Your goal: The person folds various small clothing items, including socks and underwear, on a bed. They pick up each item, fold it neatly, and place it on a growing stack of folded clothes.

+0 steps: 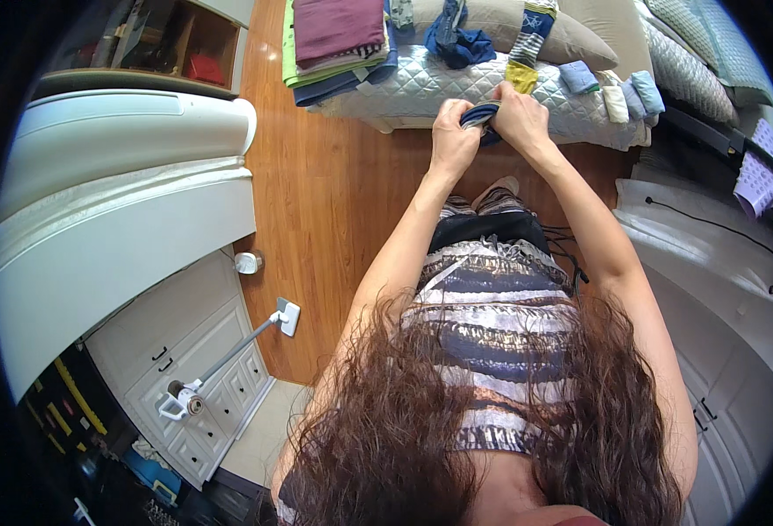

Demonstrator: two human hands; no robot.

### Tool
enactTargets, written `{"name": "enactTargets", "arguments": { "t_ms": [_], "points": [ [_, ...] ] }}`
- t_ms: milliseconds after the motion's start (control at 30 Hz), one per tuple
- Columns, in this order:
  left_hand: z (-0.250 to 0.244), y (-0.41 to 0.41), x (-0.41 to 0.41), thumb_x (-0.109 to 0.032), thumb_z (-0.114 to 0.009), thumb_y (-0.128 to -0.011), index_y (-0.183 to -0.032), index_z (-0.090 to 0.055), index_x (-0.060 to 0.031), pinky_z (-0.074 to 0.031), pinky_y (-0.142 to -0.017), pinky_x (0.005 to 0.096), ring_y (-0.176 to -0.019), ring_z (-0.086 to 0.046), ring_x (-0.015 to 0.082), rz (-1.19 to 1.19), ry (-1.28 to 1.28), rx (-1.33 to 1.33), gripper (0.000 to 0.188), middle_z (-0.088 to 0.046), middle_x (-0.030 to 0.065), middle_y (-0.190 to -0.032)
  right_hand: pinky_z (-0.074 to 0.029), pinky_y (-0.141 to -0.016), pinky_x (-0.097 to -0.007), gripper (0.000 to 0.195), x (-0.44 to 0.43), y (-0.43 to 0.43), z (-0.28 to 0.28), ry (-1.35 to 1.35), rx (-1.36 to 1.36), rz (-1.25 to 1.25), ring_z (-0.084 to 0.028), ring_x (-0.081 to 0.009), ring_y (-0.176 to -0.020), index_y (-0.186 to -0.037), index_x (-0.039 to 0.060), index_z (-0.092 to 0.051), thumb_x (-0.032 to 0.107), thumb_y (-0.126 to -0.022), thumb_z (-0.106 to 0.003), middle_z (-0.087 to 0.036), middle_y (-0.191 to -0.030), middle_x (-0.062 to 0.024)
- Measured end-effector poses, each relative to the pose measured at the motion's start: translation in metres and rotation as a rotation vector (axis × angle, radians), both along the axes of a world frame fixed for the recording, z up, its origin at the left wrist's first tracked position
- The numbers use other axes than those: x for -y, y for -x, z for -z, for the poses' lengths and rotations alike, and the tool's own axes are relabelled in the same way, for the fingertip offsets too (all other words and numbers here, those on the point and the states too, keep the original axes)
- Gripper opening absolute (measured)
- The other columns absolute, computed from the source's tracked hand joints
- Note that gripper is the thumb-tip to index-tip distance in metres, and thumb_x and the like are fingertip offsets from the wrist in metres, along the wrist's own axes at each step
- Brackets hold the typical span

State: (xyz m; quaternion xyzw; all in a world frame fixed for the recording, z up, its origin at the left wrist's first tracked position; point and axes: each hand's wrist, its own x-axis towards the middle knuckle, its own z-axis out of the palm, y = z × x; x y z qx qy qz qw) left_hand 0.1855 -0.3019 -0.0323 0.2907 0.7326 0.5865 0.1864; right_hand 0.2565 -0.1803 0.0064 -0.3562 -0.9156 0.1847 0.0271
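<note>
Both hands hold a small bundle of navy, striped fabric (480, 116), likely socks, above the bed's near edge. My left hand (453, 137) grips its left end, and my right hand (521, 118) grips the right end. The fingers partly hide the bundle. Just beyond the right hand lies a patterned sock (535, 33) with a yellow toe, flat on the quilted bedspread (419, 82). A crumpled dark blue garment (460, 45) rests left of it. To the right are a folded blue bundle (579, 77), a cream roll (615, 104) and light blue rolls (647, 92).
Folded clothes (339, 29) are stacked at the bed's left corner, and a beige pillow (577, 43) lies behind the socks. A stick vacuum cleaner (235, 355) stands on the wooden floor (320, 230) by white drawers (222, 411). A black cable (722, 220) runs at right.
</note>
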Motion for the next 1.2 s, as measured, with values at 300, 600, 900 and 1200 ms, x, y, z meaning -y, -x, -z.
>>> {"name": "enactTargets", "arguments": {
  "t_ms": [300, 600, 900, 1200],
  "points": [
    [-0.033, -0.001, 0.023, -0.033, -0.067, -0.092, -0.100, -0.068, 0.0001, -0.047, -0.075, 0.0233, -0.081, -0.060, 0.0074, 0.122, -0.396, 0.901, 0.034, -0.068, 0.0028, -0.092, -0.052, -0.074, -0.0302, 0.024, -0.015, -0.008, 0.009, 0.848, -0.274, -0.188, -0.067, -0.0168, -0.076, -0.095, 0.0013, -0.074, 0.008, -0.078, -0.058, -0.073, -0.086, -0.0119],
    [-0.037, 0.013, -0.010, -0.042, -0.067, -0.093, -0.070, -0.066, -0.0068, -0.042, -0.050, 0.0245, -0.055, -0.055, 0.0060, 0.206, -0.249, 0.849, 0.042, -0.063, -0.0006, -0.067, -0.053, -0.077, -0.0265, 0.027, 0.023, -0.029, -0.047, 1.725, -0.498, -0.205, -0.065, -0.0126, -0.081, -0.107, -0.0003, -0.066, 0.003, -0.080, -0.067, -0.069, -0.096, -0.0037],
    [-0.013, 0.013, 0.028, -0.052, -0.044, -0.101, -0.110, -0.063, -0.0028, -0.053, -0.084, 0.0263, -0.093, -0.067, 0.0148, 0.148, -0.260, 1.129, 0.053, -0.069, 0.0045, -0.102, -0.050, -0.085, -0.0272, 0.027, 0.003, -0.038, -0.038, 1.658, -0.341, 0.050, -0.064, -0.0112, -0.092, -0.112, 0.0016, -0.063, 0.011, -0.086, -0.065, -0.068, -0.103, -0.0045],
    [-0.015, 0.005, 0.029, -0.029, -0.058, -0.101, -0.092, -0.067, -0.0011, -0.044, -0.073, 0.0245, -0.076, -0.051, 0.0085, -0.236, -0.203, 0.386, 0.030, -0.060, -0.0035, -0.082, -0.049, -0.083, -0.0259, 0.023, -0.008, -0.066, -0.018, 1.633, -0.535, 0.055, -0.063, -0.0104, -0.091, -0.108, 0.0023, -0.065, 0.013, -0.087, -0.069, -0.068, -0.101, -0.0032]
  ]
}}
